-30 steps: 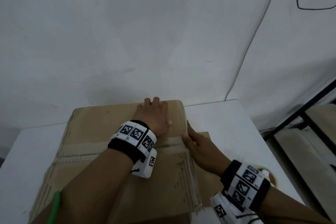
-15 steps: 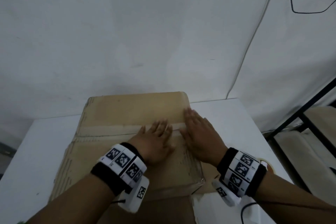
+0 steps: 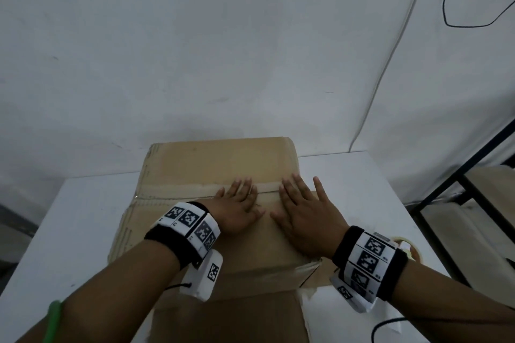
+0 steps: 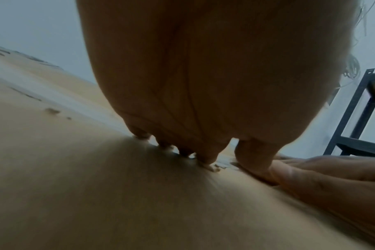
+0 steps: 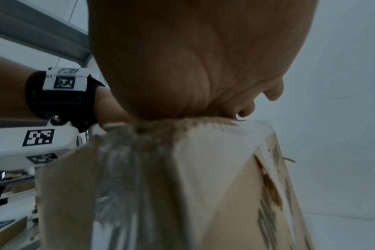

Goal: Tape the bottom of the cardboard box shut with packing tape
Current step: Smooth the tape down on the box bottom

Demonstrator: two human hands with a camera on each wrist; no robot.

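Observation:
A brown cardboard box (image 3: pixel 195 164) lies bottom-up on the white table (image 3: pixel 83 217). A strip of clear tape (image 3: pixel 178 189) runs along the seam between its flaps. My left hand (image 3: pixel 237 203) lies flat on the box top, fingers straight, fingertips on the tape. Beside it, my right hand (image 3: pixel 301 209) also lies flat with spread fingers near the box's right edge, fingertips at the seam. In the left wrist view the left hand's fingertips (image 4: pixel 206 160) press the cardboard (image 4: pixel 96 186). The right wrist view shows the palm (image 5: pixel 182 84) on the box's taped edge (image 5: pixel 203 152).
A roll of packing tape (image 3: pixel 409 248) lies on the table behind my right wrist. A dark metal shelf frame (image 3: pixel 459 192) stands to the right of the table. The white wall (image 3: pixel 223 50) rises just behind the box, with a black cable (image 3: pixel 448 14) hanging at the upper right.
The left hand has drawn back from the box's far edge to the seam. The right hand came up from the box's right side onto the top, flat beside the left.

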